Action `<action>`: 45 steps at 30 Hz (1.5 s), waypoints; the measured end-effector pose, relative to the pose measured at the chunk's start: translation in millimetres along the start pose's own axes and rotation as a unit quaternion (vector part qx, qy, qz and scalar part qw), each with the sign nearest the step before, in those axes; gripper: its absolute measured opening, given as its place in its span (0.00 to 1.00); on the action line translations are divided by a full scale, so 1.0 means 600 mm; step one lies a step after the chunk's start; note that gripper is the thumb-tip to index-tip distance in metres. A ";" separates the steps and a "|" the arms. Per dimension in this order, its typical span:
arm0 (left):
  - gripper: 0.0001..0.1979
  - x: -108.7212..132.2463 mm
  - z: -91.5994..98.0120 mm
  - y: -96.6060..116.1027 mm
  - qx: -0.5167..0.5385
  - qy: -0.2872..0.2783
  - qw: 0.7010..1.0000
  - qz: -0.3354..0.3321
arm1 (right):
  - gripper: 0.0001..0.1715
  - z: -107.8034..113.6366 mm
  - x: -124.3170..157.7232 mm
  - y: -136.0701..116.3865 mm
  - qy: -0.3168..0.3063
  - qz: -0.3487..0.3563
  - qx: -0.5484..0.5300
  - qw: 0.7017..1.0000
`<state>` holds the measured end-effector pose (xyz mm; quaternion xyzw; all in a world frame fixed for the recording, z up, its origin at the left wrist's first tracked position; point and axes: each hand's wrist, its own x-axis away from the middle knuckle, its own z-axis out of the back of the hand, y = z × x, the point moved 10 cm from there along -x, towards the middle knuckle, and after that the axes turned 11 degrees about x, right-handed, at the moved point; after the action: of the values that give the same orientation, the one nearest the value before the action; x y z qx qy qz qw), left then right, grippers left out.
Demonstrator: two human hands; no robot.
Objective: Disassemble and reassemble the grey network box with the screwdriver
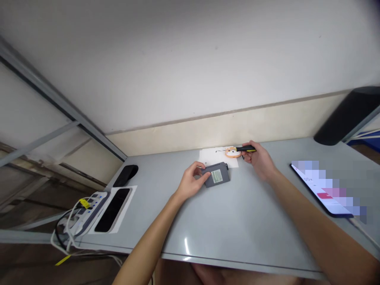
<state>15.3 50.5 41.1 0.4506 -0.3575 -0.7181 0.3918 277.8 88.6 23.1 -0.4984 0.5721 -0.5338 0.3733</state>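
You are at a desk (237, 237) in what looks like a home or dormitory room, though the view cannot settle which. A plain pale wall (190, 71) rises behind it, a grey metal frame (50, 90) stands at your left, and a power strip (96, 204) and cabled phone (314, 190) suggest everyday personal use.

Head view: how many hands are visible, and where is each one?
2. The left hand grips the left side of the grey box; the right hand holds the black-and-yellow tool near the back edge of the table. No other hand shows.
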 end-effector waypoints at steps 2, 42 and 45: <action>0.11 -0.002 0.001 -0.023 0.018 0.017 0.999 0.037 | 0.18 0.006 0.000 -0.002 0.019 0.002 0.021 1.000; 0.29 0.012 -0.045 -0.008 -0.008 -0.028 0.998 0.060 | 0.20 -0.013 0.033 -0.033 0.023 0.008 0.057 0.998; 0.25 0.012 -0.037 -0.001 0.039 -0.012 0.998 0.038 | 0.20 -0.027 0.036 -0.027 0.000 0.013 0.075 0.997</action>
<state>33.4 40.9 30.4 0.4431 -0.4071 -0.6936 0.3962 260.1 72.9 43.9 -0.4616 0.5372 -0.5699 0.4165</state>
